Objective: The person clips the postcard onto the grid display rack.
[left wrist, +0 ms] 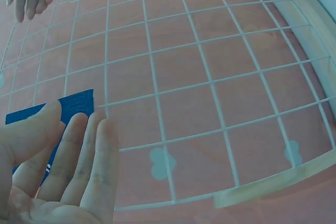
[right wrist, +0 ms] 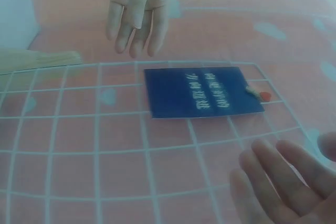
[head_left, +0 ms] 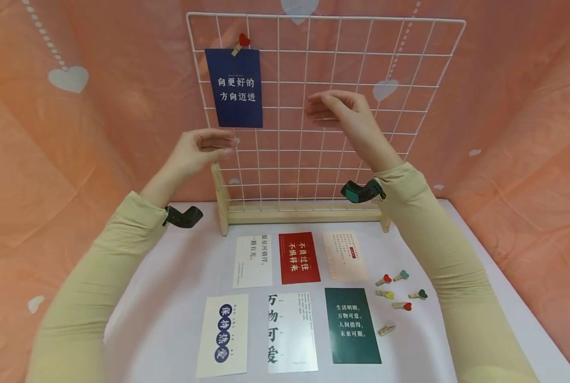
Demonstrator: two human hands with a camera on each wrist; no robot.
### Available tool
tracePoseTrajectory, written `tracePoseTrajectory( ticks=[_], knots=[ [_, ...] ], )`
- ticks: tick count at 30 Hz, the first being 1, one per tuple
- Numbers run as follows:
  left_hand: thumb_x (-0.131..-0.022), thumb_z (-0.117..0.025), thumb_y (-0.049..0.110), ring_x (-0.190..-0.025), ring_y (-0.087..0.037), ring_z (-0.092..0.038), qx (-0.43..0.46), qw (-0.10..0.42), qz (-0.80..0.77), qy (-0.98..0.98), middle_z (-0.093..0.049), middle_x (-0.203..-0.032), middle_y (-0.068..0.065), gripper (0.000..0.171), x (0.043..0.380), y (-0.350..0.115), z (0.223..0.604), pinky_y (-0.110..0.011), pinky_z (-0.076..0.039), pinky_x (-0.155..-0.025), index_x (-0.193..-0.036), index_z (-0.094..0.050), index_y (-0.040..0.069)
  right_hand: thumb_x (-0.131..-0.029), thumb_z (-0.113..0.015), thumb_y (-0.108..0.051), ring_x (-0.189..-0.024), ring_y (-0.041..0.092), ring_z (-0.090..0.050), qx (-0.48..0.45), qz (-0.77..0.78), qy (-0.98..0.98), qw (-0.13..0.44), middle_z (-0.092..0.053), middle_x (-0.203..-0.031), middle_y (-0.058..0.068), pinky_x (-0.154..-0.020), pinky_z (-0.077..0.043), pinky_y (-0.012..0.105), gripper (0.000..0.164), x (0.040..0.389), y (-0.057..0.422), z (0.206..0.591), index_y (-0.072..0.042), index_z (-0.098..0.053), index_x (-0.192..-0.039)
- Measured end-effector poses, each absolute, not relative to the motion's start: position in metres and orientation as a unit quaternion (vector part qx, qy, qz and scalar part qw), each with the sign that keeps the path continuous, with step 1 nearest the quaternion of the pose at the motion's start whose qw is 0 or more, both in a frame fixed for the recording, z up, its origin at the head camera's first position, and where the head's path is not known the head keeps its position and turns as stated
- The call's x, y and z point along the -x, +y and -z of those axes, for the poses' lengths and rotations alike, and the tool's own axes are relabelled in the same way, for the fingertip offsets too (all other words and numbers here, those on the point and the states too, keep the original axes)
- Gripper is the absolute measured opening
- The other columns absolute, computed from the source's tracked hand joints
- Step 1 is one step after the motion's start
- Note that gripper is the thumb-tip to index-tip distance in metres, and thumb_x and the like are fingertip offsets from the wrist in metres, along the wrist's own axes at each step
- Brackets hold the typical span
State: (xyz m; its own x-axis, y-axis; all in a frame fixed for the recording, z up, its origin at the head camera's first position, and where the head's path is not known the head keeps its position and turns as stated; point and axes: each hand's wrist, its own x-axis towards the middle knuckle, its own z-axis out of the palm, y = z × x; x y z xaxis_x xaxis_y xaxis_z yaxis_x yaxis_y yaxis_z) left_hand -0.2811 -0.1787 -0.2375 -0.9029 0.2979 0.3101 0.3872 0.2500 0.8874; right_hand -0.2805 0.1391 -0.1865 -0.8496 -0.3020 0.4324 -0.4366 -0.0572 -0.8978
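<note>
A dark blue card (head_left: 237,114) with white lettering hangs at the upper left of a white wire grid (head_left: 325,17). A small wooden clip (head_left: 239,47) with a red heart pins its top edge to a wire. Just below and left of the card, my left hand (head_left: 198,149) is raised with fingers extended and nothing in it; in the left wrist view its fingers overlap the card (left wrist: 79,103). Farther right, my right hand (head_left: 342,109) is held up before the middle of the grid, its fingers loosely extended and holding nothing. The right wrist view shows the whole card (right wrist: 168,93) and clip.
The grid stands on a wooden base (head_left: 304,216) at the table's back. Several cards lie in two rows before it, among them a red card (head_left: 287,274) and a green card (head_left: 354,351). Several heart clips (head_left: 402,306) and one plain clip (head_left: 386,330) lie at their right.
</note>
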Motion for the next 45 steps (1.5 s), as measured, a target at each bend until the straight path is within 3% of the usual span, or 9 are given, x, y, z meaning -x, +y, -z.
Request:
tracePoseTrajectory(
  ticks=[8, 16, 23, 36, 45],
  knots=[
    [-0.089, -0.064, -0.002, -0.098, -0.013, -0.065, 0.238, 0.007, 0.578, -0.780, -0.069, -0.105, 0.000, 0.039, 0.271, -0.178, 0.255, -0.024, -0.052, -0.084, -0.128, -0.056, -0.006, -0.101, -0.050, -0.023, -0.107, 0.032, -0.060, -0.268, -0.659, -0.702, 0.031, -0.064, -0.114, 0.020, -0.098, -0.046, 0.042, 0.037, 0.271, 0.156, 0.218, 0.006, -0.060, -0.120],
    [-0.092, -0.062, 0.002, -0.102, -0.015, -0.064, 0.230, -0.044, 0.597, -0.767, -0.062, -0.120, -0.017, 0.042, 0.263, -0.175, 0.270, -0.029, -0.053, -0.087, -0.132, -0.051, -0.005, -0.100, -0.051, -0.028, -0.108, 0.029, -0.061, -0.245, -0.664, -0.706, 0.006, -0.064, -0.115, 0.017, -0.096, -0.047, 0.038, 0.039, 0.262, 0.177, 0.247, 0.003, -0.061, -0.121],
    [-0.092, -0.063, 0.003, -0.103, -0.016, -0.064, 0.207, -0.058, 0.597, -0.773, -0.063, -0.119, -0.013, 0.042, 0.261, -0.176, 0.287, -0.034, -0.051, -0.091, -0.132, -0.052, -0.004, -0.100, -0.051, -0.030, -0.110, 0.029, -0.059, -0.223, -0.677, -0.701, -0.004, -0.063, -0.118, 0.018, -0.098, -0.046, 0.038, 0.044, 0.255, 0.194, 0.262, 0.006, -0.057, -0.124],
    [-0.092, -0.063, 0.004, -0.110, -0.025, -0.060, 0.194, -0.086, 0.595, -0.775, -0.063, -0.120, -0.012, 0.043, 0.255, -0.182, 0.317, -0.029, -0.050, -0.091, -0.132, -0.050, -0.004, -0.101, -0.050, -0.027, -0.107, 0.024, -0.061, -0.207, -0.677, -0.706, 0.002, -0.067, -0.114, 0.009, -0.096, -0.046, 0.028, 0.034, 0.235, 0.230, 0.284, -0.002, -0.064, -0.120],
    [-0.091, -0.063, 0.000, -0.107, -0.024, -0.062, 0.187, -0.111, 0.606, -0.765, -0.055, -0.127, -0.026, 0.044, 0.253, -0.186, 0.345, -0.031, -0.052, -0.089, -0.132, -0.049, -0.008, -0.101, -0.050, -0.023, -0.103, 0.022, -0.063, -0.189, -0.695, -0.694, 0.000, -0.068, -0.111, 0.011, -0.093, -0.048, 0.029, 0.033, 0.223, 0.257, 0.301, -0.001, -0.063, -0.121]
  ],
)
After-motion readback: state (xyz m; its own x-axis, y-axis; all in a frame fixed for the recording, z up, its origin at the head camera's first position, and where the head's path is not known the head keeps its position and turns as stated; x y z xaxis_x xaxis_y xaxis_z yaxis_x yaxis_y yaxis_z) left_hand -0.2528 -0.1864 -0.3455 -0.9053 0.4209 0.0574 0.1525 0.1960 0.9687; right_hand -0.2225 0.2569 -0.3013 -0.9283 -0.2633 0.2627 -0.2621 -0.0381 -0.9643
